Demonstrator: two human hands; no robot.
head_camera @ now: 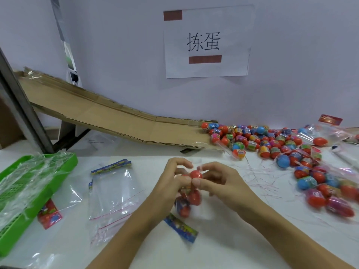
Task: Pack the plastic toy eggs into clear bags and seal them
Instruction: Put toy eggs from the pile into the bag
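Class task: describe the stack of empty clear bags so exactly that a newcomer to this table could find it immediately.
Start at the green basket on the table's left side. Just right of it, left of the left hand, lies the stack of empty clear bags. Unlike the bags on the right, these lie flat, with blue printed header strips and no eggs inside.

I see the top egg [195, 174] between the hands as plain red. The egg pile [272, 144] mixes red and blue shells with multicoloured wrap bands. The bag in hand [186, 206] is clear with a blue, multicoloured printed header. The spare bags [114, 193] are clear with thin red seal lines. The basket [29, 193] is bright green. The ramp [108, 115] is brown cardboard. The wall sign [206, 43] is white with black characters and brown bars.
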